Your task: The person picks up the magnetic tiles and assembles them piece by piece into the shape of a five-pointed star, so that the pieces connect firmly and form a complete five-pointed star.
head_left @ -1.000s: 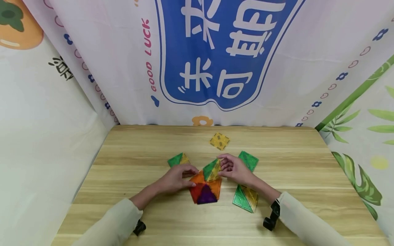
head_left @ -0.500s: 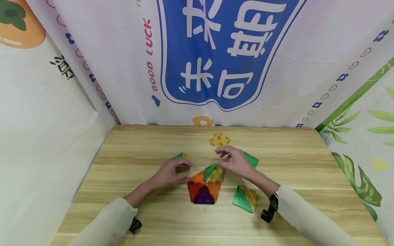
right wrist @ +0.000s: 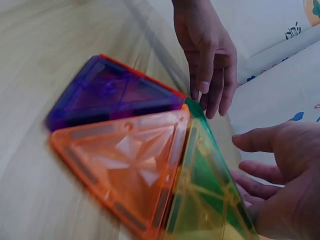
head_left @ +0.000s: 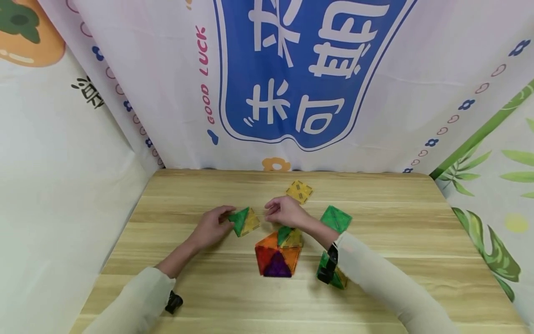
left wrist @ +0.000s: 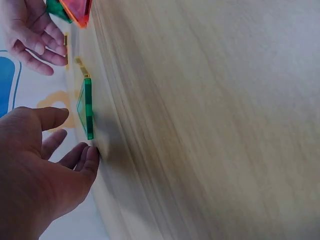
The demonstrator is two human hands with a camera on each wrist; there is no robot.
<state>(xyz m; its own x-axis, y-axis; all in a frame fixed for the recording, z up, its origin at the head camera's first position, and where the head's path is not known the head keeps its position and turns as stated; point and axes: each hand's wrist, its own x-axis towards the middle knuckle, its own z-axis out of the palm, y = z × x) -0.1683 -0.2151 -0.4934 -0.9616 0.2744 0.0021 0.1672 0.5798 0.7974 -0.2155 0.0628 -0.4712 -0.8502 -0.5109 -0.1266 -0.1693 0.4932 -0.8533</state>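
At the left corner of a flat green [head_left: 239,221] and yellow [head_left: 251,222] pair of triangular magnetic tiles, my left hand [head_left: 212,227] stands with thumb and fingers parted. The left wrist view shows the green tile's edge [left wrist: 89,110] just off its fingertips. Over the table, between that pair and a yellow square tile [head_left: 299,191], my right hand [head_left: 288,212] hovers with relaxed fingers and holds nothing. Below it sits a raised build of red [head_left: 264,260], purple [head_left: 278,266] and orange [head_left: 292,255] triangles, with a green-and-yellow part [head_left: 294,238] leaning at its back.
To the right lie a green two-triangle square [head_left: 335,219] and a green-and-yellow square [head_left: 340,280], the latter partly behind the right wrist's black camera [head_left: 327,271]. A printed cloth [head_left: 187,139] hangs along the back edge of the wooden table [head_left: 225,297].
The left hand has left the build and moved left to the green-and-yellow pair. The right hand has let go of the build's green-and-yellow part and moved back and left over it.
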